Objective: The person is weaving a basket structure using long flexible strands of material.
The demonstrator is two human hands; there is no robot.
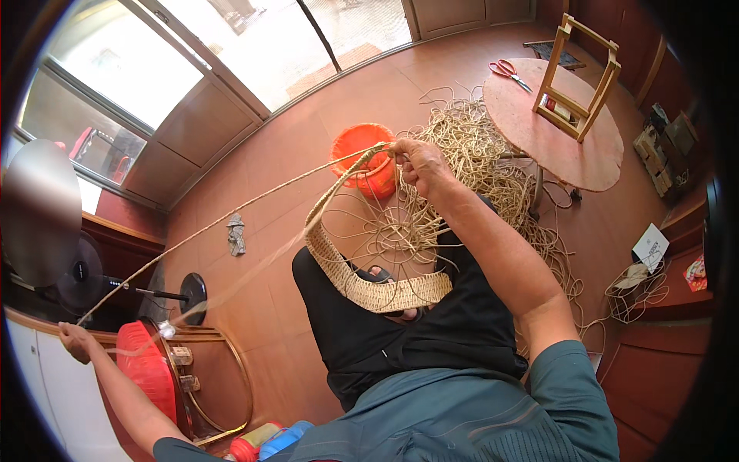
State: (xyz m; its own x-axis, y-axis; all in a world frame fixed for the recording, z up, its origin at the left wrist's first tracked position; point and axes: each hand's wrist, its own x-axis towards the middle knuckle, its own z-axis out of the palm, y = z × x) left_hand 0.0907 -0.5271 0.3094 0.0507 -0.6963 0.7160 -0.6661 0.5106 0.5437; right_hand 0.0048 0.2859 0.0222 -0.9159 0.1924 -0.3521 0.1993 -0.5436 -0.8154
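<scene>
A curved, partly woven straw-coloured band (pixel 369 296) rests across my lap, its narrow end rising toward the orange bucket. My right hand (pixel 419 163) pinches that upper end, where loose strands hang and loop between my knees. From there a long twisted cord (pixel 231 209) runs taut to the lower left. At its other end my left hand (pixel 75 343), arm stretched far out, is closed on the cord. A faint, blurred strand also crosses between the left hand and the band.
A large tangle of cord (pixel 466 138) covers the floor beside an orange bucket (pixel 359 140). Right of it, a round board (pixel 508 112) carries red-handled scissors (pixel 508 71) and a wooden frame (pixel 576 104). At left stand a black fan (pixel 81 271) and a red plastic basket (pixel 142 362).
</scene>
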